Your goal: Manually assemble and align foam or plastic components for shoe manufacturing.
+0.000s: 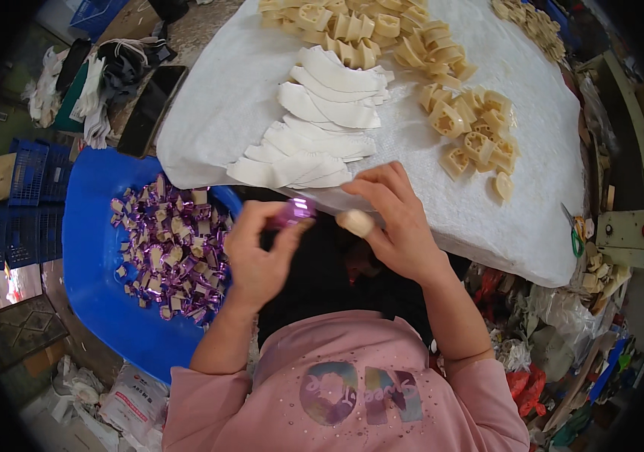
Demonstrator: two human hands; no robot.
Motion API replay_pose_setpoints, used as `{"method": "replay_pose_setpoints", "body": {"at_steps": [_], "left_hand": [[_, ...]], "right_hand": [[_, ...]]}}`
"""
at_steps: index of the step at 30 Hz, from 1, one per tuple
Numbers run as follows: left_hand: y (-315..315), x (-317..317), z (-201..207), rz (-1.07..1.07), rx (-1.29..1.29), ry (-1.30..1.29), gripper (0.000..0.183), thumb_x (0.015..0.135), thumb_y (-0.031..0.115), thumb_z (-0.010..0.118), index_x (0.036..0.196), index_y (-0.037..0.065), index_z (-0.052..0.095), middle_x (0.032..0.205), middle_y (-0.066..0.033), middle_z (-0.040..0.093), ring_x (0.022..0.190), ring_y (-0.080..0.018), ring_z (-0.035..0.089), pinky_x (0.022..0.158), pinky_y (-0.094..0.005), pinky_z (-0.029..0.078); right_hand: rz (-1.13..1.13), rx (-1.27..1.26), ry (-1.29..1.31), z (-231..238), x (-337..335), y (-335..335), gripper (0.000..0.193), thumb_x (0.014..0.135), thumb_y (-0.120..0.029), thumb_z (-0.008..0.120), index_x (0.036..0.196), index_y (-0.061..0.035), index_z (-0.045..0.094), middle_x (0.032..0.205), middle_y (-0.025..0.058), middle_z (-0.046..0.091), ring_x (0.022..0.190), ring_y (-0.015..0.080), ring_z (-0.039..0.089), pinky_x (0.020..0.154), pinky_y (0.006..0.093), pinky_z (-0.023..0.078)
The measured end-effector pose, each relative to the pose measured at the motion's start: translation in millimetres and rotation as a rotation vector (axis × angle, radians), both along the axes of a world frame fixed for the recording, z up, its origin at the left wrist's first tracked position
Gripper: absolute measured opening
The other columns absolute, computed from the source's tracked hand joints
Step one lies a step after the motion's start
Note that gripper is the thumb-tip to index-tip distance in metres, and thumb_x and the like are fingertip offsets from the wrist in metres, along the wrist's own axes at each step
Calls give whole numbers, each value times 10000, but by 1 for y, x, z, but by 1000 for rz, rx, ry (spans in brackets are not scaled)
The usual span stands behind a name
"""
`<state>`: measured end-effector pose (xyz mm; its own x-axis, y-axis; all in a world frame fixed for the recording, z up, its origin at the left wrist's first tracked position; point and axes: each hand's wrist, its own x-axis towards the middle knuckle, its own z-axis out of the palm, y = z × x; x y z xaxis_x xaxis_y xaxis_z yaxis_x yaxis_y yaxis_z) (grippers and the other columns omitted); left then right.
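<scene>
My left hand pinches a small piece covered in shiny purple material, slightly blurred. Between the thumb and fingers of my right hand is a small cream molded piece, shaped like a shoe heel. Both hands are over my lap, close to the near edge of a table with a white cover. Curved white strips lie overlapped in a column just beyond my hands. Several loose cream molded pieces are heaped on the right and far parts of the table.
To my left, a blue tub holds many purple-covered pieces. A dark phone and gloves lie beyond it. Green-handled scissors rest at the table's right edge. Blue crates stand far left; plastic scraps lie at right.
</scene>
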<state>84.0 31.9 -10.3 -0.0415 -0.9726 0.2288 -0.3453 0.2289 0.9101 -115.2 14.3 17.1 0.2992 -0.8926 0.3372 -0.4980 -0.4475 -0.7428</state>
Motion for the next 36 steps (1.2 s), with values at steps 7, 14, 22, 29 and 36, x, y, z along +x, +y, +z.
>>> {"method": "replay_pose_setpoints", "body": {"at_steps": [7,14,22,29,36], "left_hand": [[6,125,-33,747,-59,-601,231,801,67,633,1022,8,601,933,-115,568,885,-249,534,799,-352,424],[-5,100,-17,735,-174,-658,335,761,32,622,1095,23,599,1058,-135,521,1032,-280,462,899,-379,371],[-35,17,-8,142,-467,-244,229,707,-112,619,904,4,636,921,-111,607,891,-261,588,812,-325,466],[-59,10,-27,71,-596,-387,251,640,-138,649,831,21,611,842,-87,586,831,-264,568,731,-351,459],[-54,7,-18,54,-549,-414,254,650,-135,627,852,19,622,865,-96,599,841,-268,567,747,-347,459]], "right_hand": [[22,-339,268,-14,53,-33,238,660,-62,632,896,-48,603,937,86,522,931,258,465,767,377,346],[37,-347,482,-31,81,-43,184,669,-74,670,834,-51,589,928,72,539,897,253,493,766,373,353],[-101,-68,119,-27,66,-51,162,690,-7,583,852,-16,595,866,124,560,878,302,501,761,404,364],[-244,270,-313,-25,59,-50,95,806,-34,572,890,7,589,817,132,590,744,256,566,676,335,434],[-560,-110,-861,-10,-11,-30,74,889,-57,538,948,-15,558,889,29,564,815,91,492,731,238,405]]}}
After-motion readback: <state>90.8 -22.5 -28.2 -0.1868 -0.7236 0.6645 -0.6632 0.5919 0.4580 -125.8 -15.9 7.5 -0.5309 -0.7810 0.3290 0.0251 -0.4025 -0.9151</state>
